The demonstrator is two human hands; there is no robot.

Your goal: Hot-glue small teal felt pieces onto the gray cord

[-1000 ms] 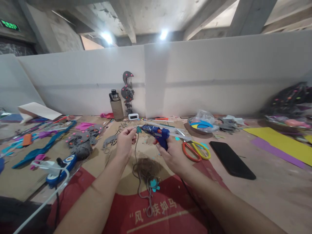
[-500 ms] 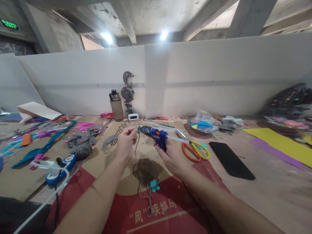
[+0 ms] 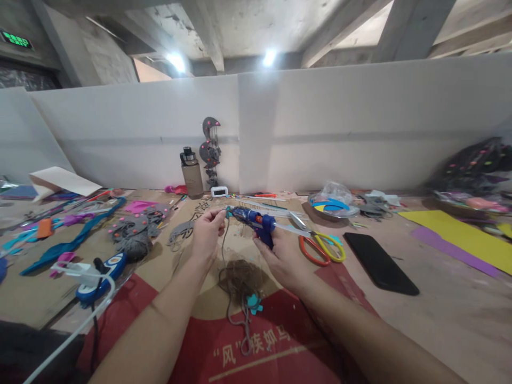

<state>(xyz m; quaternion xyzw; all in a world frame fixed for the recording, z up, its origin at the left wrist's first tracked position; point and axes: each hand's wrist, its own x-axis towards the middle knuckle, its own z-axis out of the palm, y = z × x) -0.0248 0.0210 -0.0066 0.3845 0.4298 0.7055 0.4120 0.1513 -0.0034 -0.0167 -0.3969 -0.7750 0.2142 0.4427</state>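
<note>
My right hand (image 3: 276,253) is wrapped round the handle of a blue glue gun (image 3: 262,224), whose tip points left. A clear glue stick (image 3: 292,229) sticks out of its back end. At that tip, my left hand (image 3: 208,229) pinches a small teal piece (image 3: 229,212) with grey yarn (image 3: 224,242) hanging down from it. Whether the tip touches the teal piece, I cannot tell. Below, the yarn runs into a loose tangle on the cardboard (image 3: 208,306), beside a teal flower-like cutout (image 3: 254,303).
Scissors (image 3: 322,249) with red and yellow handles and a black phone (image 3: 380,263) lie at the right. A blue power strip (image 3: 102,277) with a white cable and a ball of grey yarn (image 3: 136,246) are at the left. A bottle (image 3: 192,176) stands against the white partition.
</note>
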